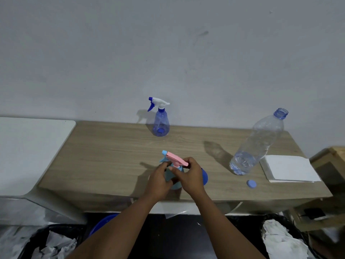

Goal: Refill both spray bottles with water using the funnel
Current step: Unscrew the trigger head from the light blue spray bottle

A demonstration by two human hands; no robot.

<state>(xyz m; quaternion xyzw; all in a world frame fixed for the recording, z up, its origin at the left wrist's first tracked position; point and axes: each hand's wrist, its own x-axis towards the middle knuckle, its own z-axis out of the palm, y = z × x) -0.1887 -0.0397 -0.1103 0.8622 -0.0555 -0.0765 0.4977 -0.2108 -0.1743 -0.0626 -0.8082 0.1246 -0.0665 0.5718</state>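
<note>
Teal spray bottle (177, 185) with pink trigger head (176, 159) stands near the front of the wooden surface (104, 146). Head view: left hand (158, 181) grip wraps the body, right hand (188, 176) grip pinches the collar. Looks like a head-twist step; on or off, can't tell. Blue funnel (204, 176), likely, just behind, mostly hidden. Blue spray bottle (161, 124) at the back, capped. Water bottle (255, 144) open, low. Next move calls for a steady body while the collar turns.

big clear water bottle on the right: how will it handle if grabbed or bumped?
The water bottle is tall, with water only near its base: probably light, tippy if pushed high. Thin clear plastic likely dents when squeezed. Its neck is open, cap lying on the table, so tipping would probably spill.
</note>
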